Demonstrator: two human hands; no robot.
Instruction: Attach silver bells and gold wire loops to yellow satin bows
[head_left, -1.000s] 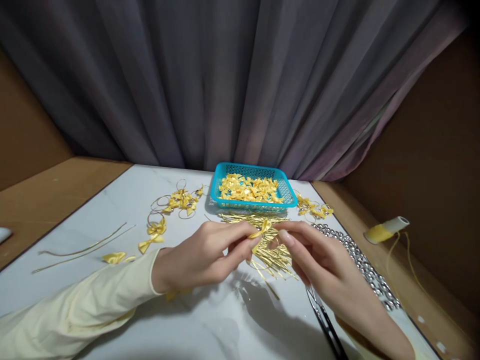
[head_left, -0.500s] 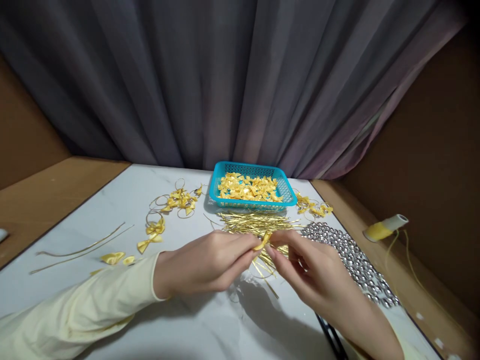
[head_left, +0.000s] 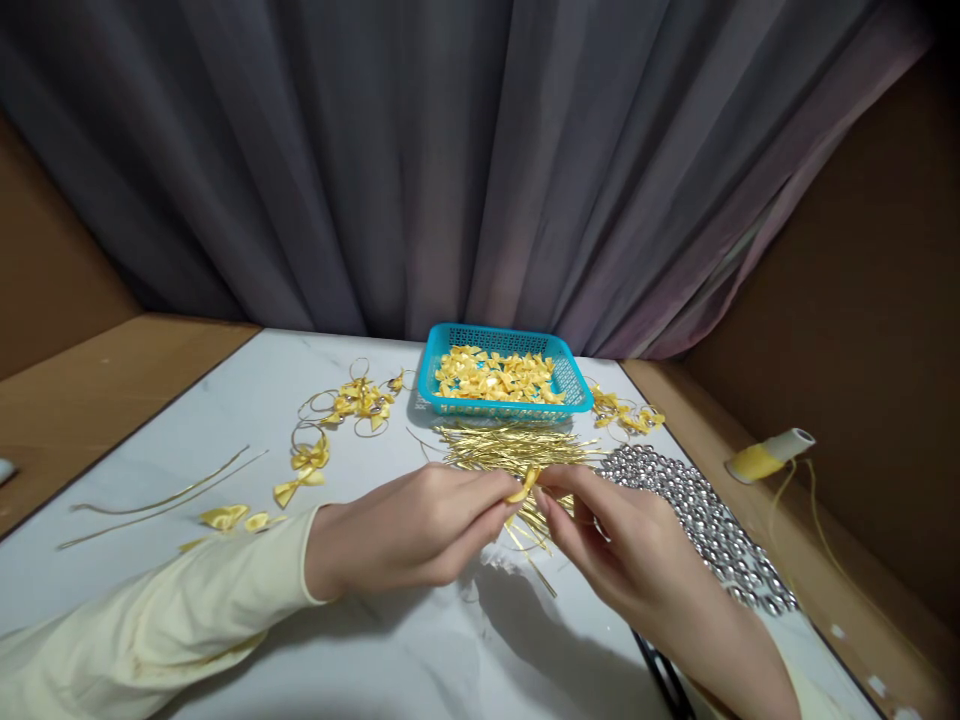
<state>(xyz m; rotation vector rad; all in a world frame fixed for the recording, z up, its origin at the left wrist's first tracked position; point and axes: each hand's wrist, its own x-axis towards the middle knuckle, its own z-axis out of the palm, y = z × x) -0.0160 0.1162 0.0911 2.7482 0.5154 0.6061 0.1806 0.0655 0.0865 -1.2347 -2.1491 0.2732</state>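
Observation:
My left hand [head_left: 420,525] and my right hand [head_left: 615,545] meet over the white table [head_left: 360,640], fingertips pinched together on one small yellow ribbon bow [head_left: 523,487]. Just behind and under the fingers lies a pile of thin gold wire ties [head_left: 517,450]. My left arm wears a pale yellow sleeve [head_left: 150,610]. A turquoise basket [head_left: 430,372] full of yellow bows stands at the back of the table.
Finished bows on wire rings [head_left: 352,405] lie left of the basket, more [head_left: 626,415] to its right. Silver beads [head_left: 705,525] spread at the right. Black scissors [head_left: 664,680] lie under my right wrist. A yellow thread spool [head_left: 769,455] rests on the wooden ledge. Gold strips [head_left: 165,492] lie far left.
Both hands have drawn slightly toward me and lower, the right hand closing in on the bow. The bow is now more hidden between the fingertips.

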